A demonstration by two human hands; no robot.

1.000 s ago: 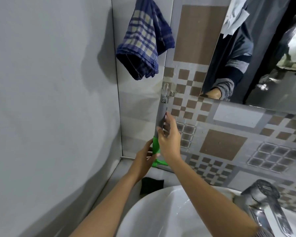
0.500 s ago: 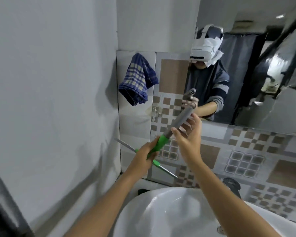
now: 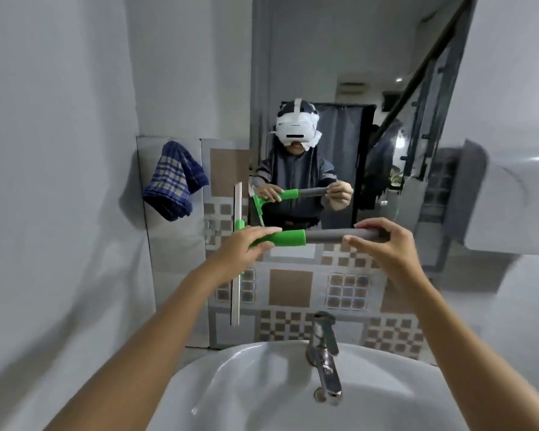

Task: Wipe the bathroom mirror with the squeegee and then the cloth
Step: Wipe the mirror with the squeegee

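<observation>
Tool: green-and-grey plastic squeegee (image 3: 296, 237), handle level, carried in front of the patterned wall tiles just below the mirror.
Left hand (image 3: 249, 244): closed around the green section of the handle, next to the head; this near-blade hold probably steers the angle of the edge.
Right hand (image 3: 383, 244): fingers and thumb pinched on the grey far end of the handle, a light hold that appears to steady the shaft rather than bear it.
Blade (image 3: 237, 253): long pale strip, upright, crossing the handle at the left hand's side; it extends above and below that grip and does not yet touch glass.
Wall mirror (image 3: 339, 104): above both grips, reflecting the person and the tool; no pass over it has begun, by this view.
Blue-and-cream checked cloth (image 3: 175, 181): hung on the wall up and left of the left-hand grip, well apart from both hands, seemingly kept for the second stage.
White ceramic basin (image 3: 218, 377): below both grips, with a chrome tap (image 3: 324, 353) under the right-hand hold.
</observation>
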